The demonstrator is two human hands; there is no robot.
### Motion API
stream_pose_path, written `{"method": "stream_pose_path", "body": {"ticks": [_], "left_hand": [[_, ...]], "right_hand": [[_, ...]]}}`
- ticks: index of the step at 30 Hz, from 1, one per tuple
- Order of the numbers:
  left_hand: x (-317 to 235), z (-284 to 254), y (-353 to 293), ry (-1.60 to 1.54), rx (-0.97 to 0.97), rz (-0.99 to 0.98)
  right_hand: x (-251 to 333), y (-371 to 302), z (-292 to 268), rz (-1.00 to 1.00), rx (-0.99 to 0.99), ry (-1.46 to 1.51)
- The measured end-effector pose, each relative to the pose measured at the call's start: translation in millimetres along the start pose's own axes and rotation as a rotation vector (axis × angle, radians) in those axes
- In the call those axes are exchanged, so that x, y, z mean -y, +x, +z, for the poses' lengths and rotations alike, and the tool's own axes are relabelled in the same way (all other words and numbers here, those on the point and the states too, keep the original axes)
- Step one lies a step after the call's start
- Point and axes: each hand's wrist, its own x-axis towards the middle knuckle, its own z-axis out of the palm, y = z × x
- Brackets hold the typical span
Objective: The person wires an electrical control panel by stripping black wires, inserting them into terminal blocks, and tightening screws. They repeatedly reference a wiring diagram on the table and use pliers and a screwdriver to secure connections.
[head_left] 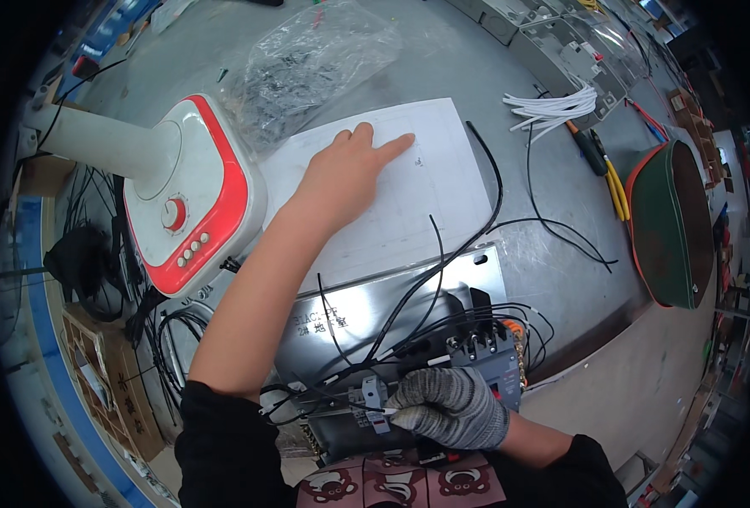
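My bare left hand rests on a white paper sheet with faint drawn lines. One digit stretches out to the right over it; the others bend slightly, and nothing is held. Lower down, my right hand wears a grey knitted glove. Its fingers are pinched around a black wire with a white end piece, beside a small grey terminal block. Both sit over a shiny metal plate carrying black wires. A dark grey circuit breaker is partly hidden behind the gloved hand.
A white and red fan base stands left of the paper. Behind lies a clear plastic bag of dark small parts. White wires, yellow-handled pliers and a green bin are at right. Loose black wires cross the table.
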Motion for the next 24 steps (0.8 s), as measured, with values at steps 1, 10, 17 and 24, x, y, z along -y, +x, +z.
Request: {"method": "stream_pose_path", "body": {"ticks": [1,10,17,24], "left_hand": [[-1,0,-3,0.011,0.006,0.013],[-5,-2,-13,-0.028,0.025,0.054],[3,4,-10,-0.132,0.001,0.115],[10,4,-10,-0.219,0.016,0.142]], "right_hand": [[1,0,0,-0.001,0.001,-0.005],[3,3,-1,-0.002,0.011,-0.013],[1,2,-2,-0.002,0.031,-0.004],[-1,1,0,0.003,0.018,-0.004]]}}
